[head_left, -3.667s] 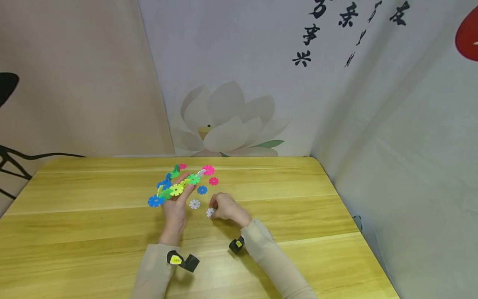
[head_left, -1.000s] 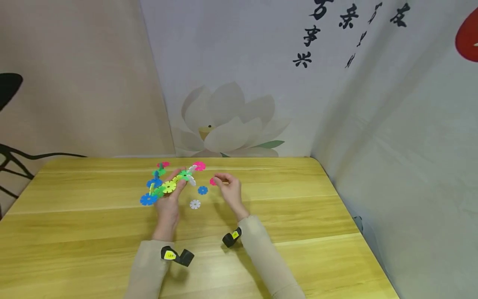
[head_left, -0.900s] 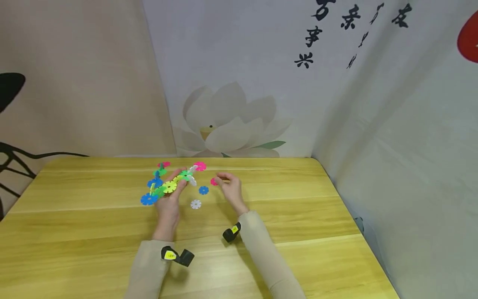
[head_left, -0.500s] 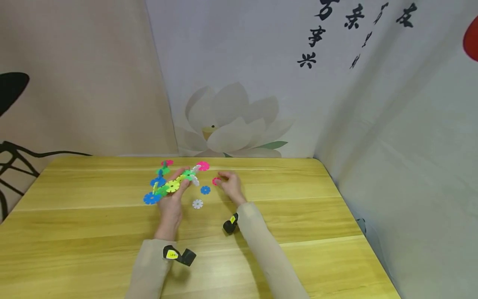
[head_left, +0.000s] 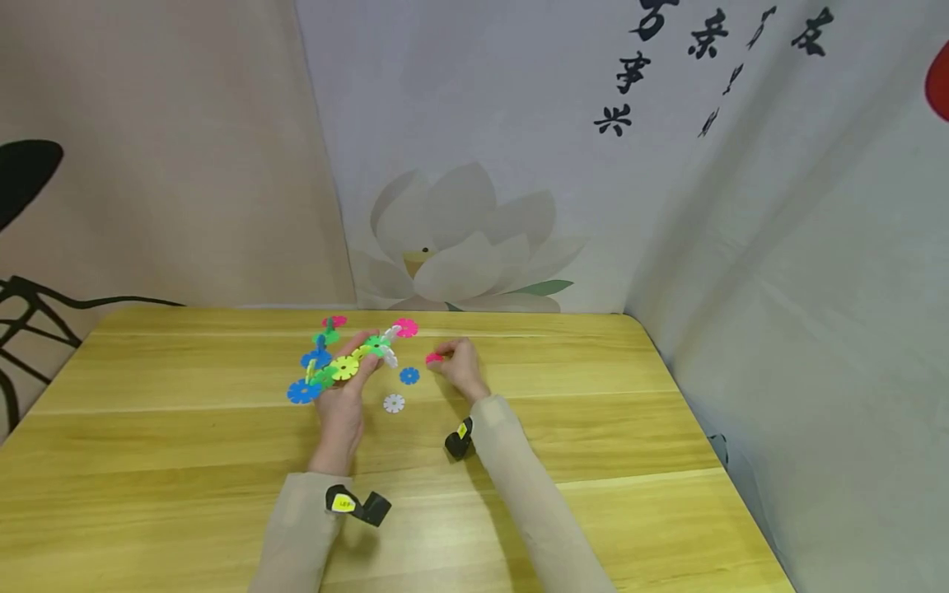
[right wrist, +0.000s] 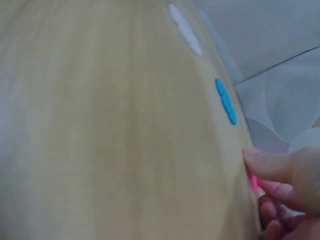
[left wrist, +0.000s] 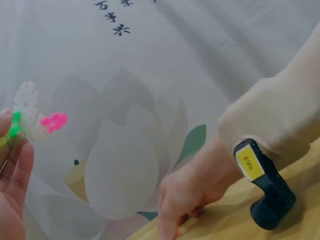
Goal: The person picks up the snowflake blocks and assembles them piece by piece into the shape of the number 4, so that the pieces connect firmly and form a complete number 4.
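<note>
My left hand [head_left: 341, 416] holds up a curved chain of slotted plastic snowflake discs [head_left: 344, 367] in blue, green, yellow, white and pink, its thumb along the chain. In the left wrist view, white discs [left wrist: 27, 100] and a pink one [left wrist: 54, 121] at one end stick out past the fingers. To the right, my right hand [head_left: 461, 369] pinches a loose pink snowflake disc [head_left: 433, 359] low at the table; the right wrist view has the thumb on this pink disc [right wrist: 253, 182], with the other fingers curled beside it.
A blue disc [head_left: 409, 375] and a white disc [head_left: 394, 403] lie flat on the wooden table [head_left: 185, 461] between the hands. A curtain with a printed lotus [head_left: 467, 247] hangs behind the table's far edge. Each sleeve carries a black wrist camera [head_left: 376, 509].
The white disc that my right hand held earlier is now on the chain. My right hand has moved back to the pink disc and pinches it, tilting it slightly in the latest frames.
</note>
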{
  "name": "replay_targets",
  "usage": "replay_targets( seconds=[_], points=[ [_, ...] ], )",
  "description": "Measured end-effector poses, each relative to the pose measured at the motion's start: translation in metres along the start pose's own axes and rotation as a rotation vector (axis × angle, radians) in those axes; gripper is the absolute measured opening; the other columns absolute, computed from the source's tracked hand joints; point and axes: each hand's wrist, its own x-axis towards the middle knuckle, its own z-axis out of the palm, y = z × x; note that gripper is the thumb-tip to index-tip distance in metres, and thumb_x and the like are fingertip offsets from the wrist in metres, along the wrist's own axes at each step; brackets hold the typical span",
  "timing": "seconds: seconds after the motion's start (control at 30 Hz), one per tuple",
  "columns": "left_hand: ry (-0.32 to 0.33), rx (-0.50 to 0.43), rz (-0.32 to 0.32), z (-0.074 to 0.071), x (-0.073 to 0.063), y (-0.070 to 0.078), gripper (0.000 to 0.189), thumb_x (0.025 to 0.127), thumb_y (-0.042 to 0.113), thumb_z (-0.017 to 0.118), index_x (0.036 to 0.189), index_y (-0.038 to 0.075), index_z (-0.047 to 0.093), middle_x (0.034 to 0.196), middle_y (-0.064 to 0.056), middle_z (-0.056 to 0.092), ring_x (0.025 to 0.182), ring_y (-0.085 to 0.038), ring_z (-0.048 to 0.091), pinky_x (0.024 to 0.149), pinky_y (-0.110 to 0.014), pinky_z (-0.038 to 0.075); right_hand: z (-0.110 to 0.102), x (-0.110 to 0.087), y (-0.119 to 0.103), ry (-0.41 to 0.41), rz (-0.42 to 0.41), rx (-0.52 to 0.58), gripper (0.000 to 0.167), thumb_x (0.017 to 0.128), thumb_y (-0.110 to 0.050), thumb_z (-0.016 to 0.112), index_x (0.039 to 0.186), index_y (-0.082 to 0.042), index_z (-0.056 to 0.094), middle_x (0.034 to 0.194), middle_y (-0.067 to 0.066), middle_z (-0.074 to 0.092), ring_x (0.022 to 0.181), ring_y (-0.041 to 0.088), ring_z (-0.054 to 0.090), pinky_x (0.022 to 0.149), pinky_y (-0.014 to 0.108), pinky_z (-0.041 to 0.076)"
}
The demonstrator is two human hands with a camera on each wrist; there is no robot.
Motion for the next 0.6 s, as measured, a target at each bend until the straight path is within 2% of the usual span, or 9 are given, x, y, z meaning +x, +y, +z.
replay_targets(
  seconds=[0.13,0.3,0.4,0.5,0.6],
  points=[
    [0.012,-0.016,-0.003,-0.001,0.000,-0.001,0.041,0.085,0.000,0.066,0.119,-0.017,0.052,0.105,0.002,0.069,0.094,-0.013,0.063,0.082,-0.024,0.055,-0.004,0.000,-0.005,-0.018,0.061,-0.083,0.022,0.071,-0.007,0.082,0.084,0.001,0.066,0.084,0.009,0.064,0.074,0.017,0.056,0.063,0.024,0.050],
    [0.028,-0.031,-0.008,-0.001,0.000,-0.003,0.035,0.084,-0.001,0.067,0.117,-0.010,0.058,0.110,-0.007,0.068,0.094,-0.014,0.064,0.082,-0.026,0.055,-0.007,-0.002,-0.010,-0.017,0.111,-0.133,0.027,0.070,-0.010,0.082,0.084,-0.003,0.061,0.082,0.005,0.059,0.071,0.015,0.052,0.058,0.024,0.046],
    [0.037,-0.053,-0.018,-0.002,-0.001,-0.004,0.033,0.084,0.000,0.068,0.116,-0.006,0.061,0.113,-0.011,0.066,0.095,-0.015,0.064,0.085,-0.028,0.054,-0.006,-0.005,-0.007,0.009,0.096,-0.070,0.025,0.072,-0.007,0.080,0.087,-0.002,0.060,0.078,0.005,0.057,0.068,0.014,0.050,0.054,0.022,0.044],
    [0.042,-0.070,-0.033,-0.002,-0.003,-0.005,0.031,0.083,-0.001,0.068,0.114,-0.001,0.064,0.110,-0.008,0.067,0.094,-0.015,0.064,0.086,-0.028,0.053,-0.006,-0.010,-0.005,0.045,0.073,0.046,0.018,0.076,0.000,0.075,0.089,0.002,0.061,0.074,0.005,0.056,0.064,0.012,0.049,0.051,0.019,0.044],
    [0.044,-0.078,-0.042,-0.002,-0.003,-0.005,0.029,0.084,-0.002,0.067,0.112,0.002,0.065,0.107,-0.003,0.069,0.092,-0.014,0.065,0.085,-0.025,0.054,-0.010,-0.019,-0.008,0.068,0.072,0.183,0.014,0.079,0.005,0.069,0.093,0.005,0.064,0.072,0.006,0.058,0.061,0.009,0.051,0.053,0.020,0.049]
  ],
)
